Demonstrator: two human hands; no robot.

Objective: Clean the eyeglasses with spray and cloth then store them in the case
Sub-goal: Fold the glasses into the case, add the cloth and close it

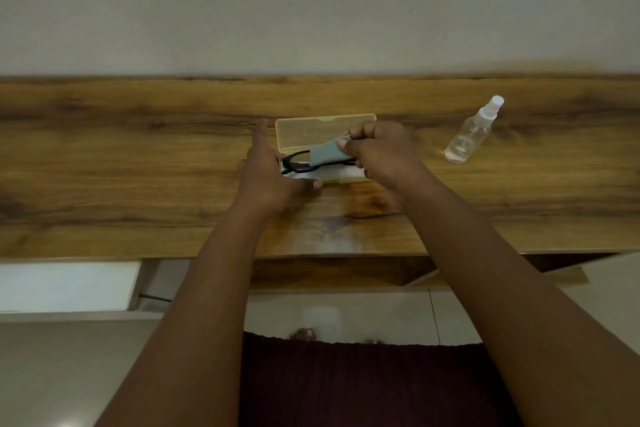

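Observation:
Black-framed eyeglasses (298, 163) are held just above the open case (346, 175), whose translucent yellow lid (311, 130) stands up behind them. My left hand (268, 170) grips the left end of the frame. My right hand (379, 152) pinches a small grey-blue cloth (327, 154) over the right part of the glasses. A clear spray bottle (472, 133) with a white nozzle lies tilted on the wooden table, well to the right of both hands.
The wooden table (138, 166) runs along a pale wall (311, 3). Below its front edge are a white box-like object (69, 284), a tiled floor and my dark red clothing (346, 381).

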